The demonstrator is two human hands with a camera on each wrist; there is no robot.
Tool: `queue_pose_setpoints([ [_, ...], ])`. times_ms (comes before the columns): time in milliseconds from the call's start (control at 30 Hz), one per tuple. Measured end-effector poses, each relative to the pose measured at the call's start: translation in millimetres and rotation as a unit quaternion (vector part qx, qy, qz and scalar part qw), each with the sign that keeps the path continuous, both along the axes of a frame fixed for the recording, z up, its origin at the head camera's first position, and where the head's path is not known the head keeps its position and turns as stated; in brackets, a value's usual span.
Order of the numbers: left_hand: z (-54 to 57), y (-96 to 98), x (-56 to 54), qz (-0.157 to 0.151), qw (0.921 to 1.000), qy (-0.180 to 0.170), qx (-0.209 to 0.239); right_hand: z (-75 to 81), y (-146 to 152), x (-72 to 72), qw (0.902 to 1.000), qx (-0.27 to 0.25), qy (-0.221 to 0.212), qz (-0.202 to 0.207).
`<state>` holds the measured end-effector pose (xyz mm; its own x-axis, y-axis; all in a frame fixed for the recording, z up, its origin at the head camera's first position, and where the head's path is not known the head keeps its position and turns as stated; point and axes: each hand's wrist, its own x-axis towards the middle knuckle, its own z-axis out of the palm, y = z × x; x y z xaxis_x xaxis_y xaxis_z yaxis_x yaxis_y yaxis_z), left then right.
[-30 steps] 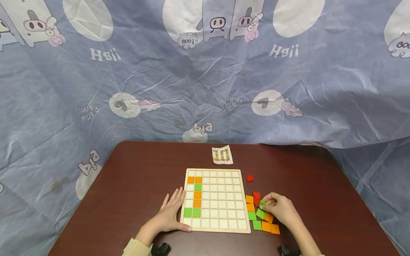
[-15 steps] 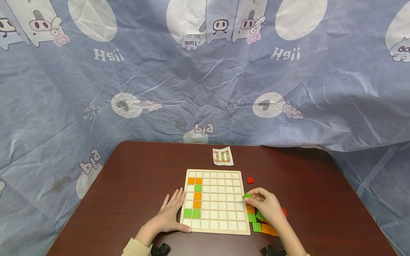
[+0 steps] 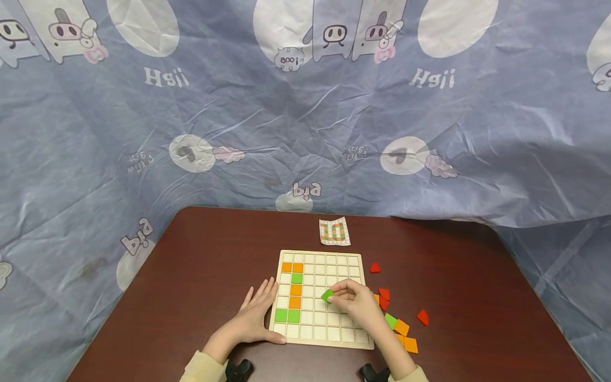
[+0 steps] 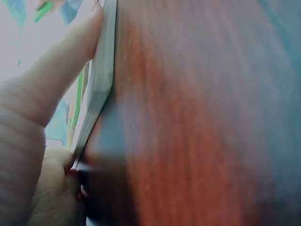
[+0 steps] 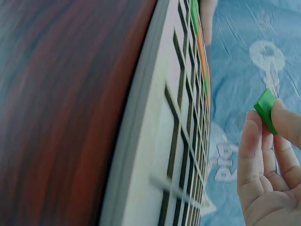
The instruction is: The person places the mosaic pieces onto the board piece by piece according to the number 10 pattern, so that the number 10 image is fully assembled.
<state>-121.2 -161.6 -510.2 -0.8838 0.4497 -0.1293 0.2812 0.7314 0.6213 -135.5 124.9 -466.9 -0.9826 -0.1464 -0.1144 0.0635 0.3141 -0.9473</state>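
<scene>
In the head view, a person's right hand (image 3: 358, 303) pinches a green tile (image 3: 326, 295) between thumb and fingers over the middle of a wooden grid board (image 3: 320, 318). The left hand (image 3: 254, 319), fingers spread and gripping nothing, lies along the board's left edge, thumb at its near left corner. Four orange squares (image 3: 296, 290) and three green squares (image 3: 293, 316) fill cells in the board's two leftmost columns. A printed card (image 3: 335, 232) lies beyond the board's far edge; loose red pieces (image 3: 422, 317) sit off its right edge. A glance at the card before choosing a cell looks wise.

In the left wrist view, the thumb lies at the board's rim; a steady touch there should stop the board sliding on the table (image 4: 188, 141).

In the right wrist view, the green tile tilts, clear of the board. It probably needs levelling and squaring to the board's ridges, then a gentle push down, fingertips lifting away without nudging seated squares.
</scene>
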Motion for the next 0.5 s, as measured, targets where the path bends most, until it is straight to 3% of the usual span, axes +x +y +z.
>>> queue_pose_setpoints([
  [167, 0.4, -0.7, -0.1, 0.001, 1.0, -0.005, -0.002, -4.9, -18, 1.5, 0.9991, 0.021, 0.018, 0.03],
  [500, 1.9, -0.1, -0.1, 0.008, 0.9999, -0.012, 0.002, -10.8, -37, 3.1, 0.9885, 0.115, 0.066, 0.073],
])
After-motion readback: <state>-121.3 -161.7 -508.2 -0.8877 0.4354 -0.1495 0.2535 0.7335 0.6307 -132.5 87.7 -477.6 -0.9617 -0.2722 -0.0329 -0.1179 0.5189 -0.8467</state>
